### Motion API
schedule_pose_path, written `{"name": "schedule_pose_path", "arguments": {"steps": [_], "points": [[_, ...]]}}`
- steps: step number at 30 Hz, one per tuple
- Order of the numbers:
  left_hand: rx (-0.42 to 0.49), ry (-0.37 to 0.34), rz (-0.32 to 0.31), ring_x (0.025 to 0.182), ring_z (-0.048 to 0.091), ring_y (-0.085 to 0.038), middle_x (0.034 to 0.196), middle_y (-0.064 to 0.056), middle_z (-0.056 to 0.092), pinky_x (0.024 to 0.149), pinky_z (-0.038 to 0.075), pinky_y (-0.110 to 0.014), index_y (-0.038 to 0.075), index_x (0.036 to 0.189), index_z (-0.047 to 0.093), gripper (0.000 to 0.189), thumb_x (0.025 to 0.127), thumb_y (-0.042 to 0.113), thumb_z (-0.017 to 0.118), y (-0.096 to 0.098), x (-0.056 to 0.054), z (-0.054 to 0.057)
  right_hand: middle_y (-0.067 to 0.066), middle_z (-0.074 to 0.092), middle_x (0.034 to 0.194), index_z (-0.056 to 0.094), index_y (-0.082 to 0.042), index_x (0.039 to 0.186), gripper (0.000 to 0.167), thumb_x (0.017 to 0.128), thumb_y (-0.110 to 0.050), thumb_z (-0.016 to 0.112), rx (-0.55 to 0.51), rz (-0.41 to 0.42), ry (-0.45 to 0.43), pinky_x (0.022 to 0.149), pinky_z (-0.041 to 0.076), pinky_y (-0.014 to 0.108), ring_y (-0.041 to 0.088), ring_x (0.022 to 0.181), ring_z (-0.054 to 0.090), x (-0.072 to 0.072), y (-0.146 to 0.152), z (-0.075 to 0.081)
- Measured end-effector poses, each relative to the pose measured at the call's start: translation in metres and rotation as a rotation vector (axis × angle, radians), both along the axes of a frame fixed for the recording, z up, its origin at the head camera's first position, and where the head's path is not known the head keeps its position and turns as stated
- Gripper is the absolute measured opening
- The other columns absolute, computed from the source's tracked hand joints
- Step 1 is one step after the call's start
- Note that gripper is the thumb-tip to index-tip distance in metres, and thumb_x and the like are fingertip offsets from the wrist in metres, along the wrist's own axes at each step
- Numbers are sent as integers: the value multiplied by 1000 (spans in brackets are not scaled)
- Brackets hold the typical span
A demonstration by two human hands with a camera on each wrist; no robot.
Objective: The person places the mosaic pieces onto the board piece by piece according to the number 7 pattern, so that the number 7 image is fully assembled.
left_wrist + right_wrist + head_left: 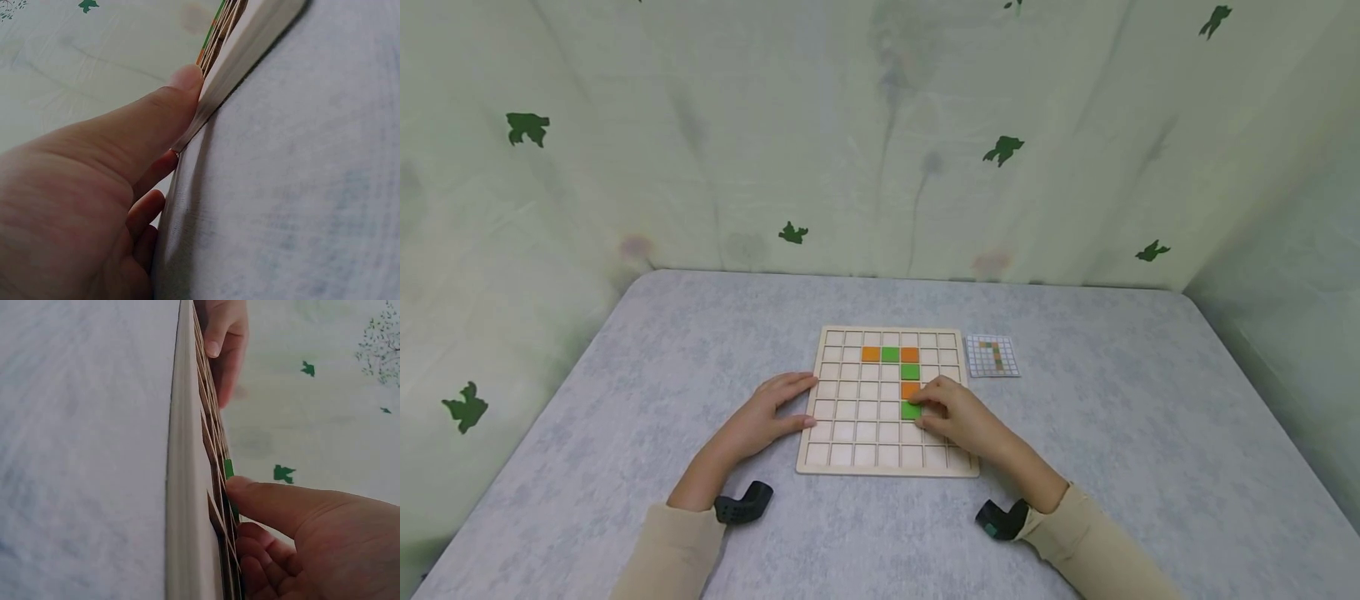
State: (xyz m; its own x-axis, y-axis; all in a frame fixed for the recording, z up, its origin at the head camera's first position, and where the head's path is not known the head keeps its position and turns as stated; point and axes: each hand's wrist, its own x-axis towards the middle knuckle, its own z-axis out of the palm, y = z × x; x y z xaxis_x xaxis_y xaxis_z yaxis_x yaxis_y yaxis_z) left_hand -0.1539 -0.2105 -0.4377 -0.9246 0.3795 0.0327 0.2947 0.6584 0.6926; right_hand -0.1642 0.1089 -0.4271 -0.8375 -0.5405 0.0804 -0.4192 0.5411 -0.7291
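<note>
A wooden grid board (853,431) lies on the table before me. Orange and green square tiles run along its second row and turn down one column: an orange tile (871,355) starts the row, and a green tile (911,411) ends the column. My right hand (962,417) pinches that last green tile between thumb and fingers; in the right wrist view the green tile (229,467) stands slightly proud of the grid, partly behind the thumb. At the board's left edge, my left hand (760,423) rests with thumb and fingers spread, thumb tip on the rim.
A small pattern card (992,357) with a matching coloured figure lies just right of the board's upper corner. The grey table (715,325) reaches back to a pale curtain (820,150) with green leaf shapes. Each wrist wears a black device (745,503).
</note>
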Motion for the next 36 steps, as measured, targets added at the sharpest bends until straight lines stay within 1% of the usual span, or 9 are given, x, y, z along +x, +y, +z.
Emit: {"name": "schedule_pose_path", "arguments": {"steps": [6, 11, 13, 16, 20, 24, 30, 32, 36], "points": [[1, -1, -1, 129, 22, -31, 139, -8, 35, 100, 21, -54, 12, 135, 43, 66, 79, 36, 67, 0, 0, 0, 3, 55, 109, 57, -8, 119, 41, 81, -16, 69, -45, 6, -17, 80, 44, 31, 17, 94, 50, 1, 8, 14], [1, -1, -3, 129, 22, -31, 139, -8, 35, 100, 21, -54, 12, 135, 43, 66, 79, 37, 67, 1, 0, 0, 11, 53, 118, 52, -6, 124, 49, 80, -16, 70, -103, 16, 69, 83, 44, 39, 27, 101, 51, 7, 28, 31], [0, 0, -2, 129, 22, -31, 139, -8, 35, 100, 21, -54, 12, 135, 43, 65, 80, 36, 67, 1, 0, 0, 9, 52, 120, 51, -7, 125, 52, 78, -17, 71, -98, 5, 110, 83, 44, 41, 28, 101, 51, 12, 38, 36], [-1, -2, -1, 129, 22, -31, 139, -8, 35, 100, 21, -54, 12, 135, 43, 65, 80, 35, 67, 1, 0, 1, 3, 50, 124, 50, -11, 127, 56, 77, -18, 72, -77, -24, 130, 82, 45, 42, 28, 102, 51, 21, 55, 41], [-3, -5, -1, 129, 22, -31, 139, -9, 35, 100, 21, -54, 11, 135, 43, 65, 80, 35, 67, 0, 0, 1, 0, 48, 126, 49, -12, 128, 57, 76, -20, 73, -59, -36, 123, 82, 44, 43, 26, 103, 50, 33, 74, 38], [-2, -2, -3, 129, 22, -31, 139, -9, 35, 100, 21, -53, 11, 135, 43, 65, 79, 35, 67, 0, 0, 1, 2, 50, 124, 50, -9, 126, 58, 75, -20, 74, -31, -31, 133, 83, 44, 38, 24, 103, 51, 42, 88, 32], [-4, -1, -4, 129, 23, -32, 139, -9, 35, 100, 21, -53, 11, 135, 44, 65, 79, 34, 67, 0, 0, 1, 5, 52, 116, 52, -6, 123, 58, 72, -17, 76, 83, -62, 10, 80, 45, 34, 22, 96, 51, 50, 101, 18], [-5, -1, -4, 129, 23, -32, 139, -9, 36, 100, 21, -53, 11, 135, 44, 65, 79, 34, 68, 0, 0, 1, 3, 53, 114, 53, -6, 120, 54, 72, -19, 76, 129, -74, -23, 81, 45, 34, 19, 96, 51, 51, 104, 13], [-7, -2, -5, 129, 23, -32, 139, -9, 36, 100, 21, -53, 11, 135, 43, 65, 79, 34, 68, 0, 0, 1, 0, 53, 109, 60, -9, 109, 40, 74, -19, 75, 157, -81, -19, 85, 43, 36, 18, 99, 51, 51, 104, 5]]}}
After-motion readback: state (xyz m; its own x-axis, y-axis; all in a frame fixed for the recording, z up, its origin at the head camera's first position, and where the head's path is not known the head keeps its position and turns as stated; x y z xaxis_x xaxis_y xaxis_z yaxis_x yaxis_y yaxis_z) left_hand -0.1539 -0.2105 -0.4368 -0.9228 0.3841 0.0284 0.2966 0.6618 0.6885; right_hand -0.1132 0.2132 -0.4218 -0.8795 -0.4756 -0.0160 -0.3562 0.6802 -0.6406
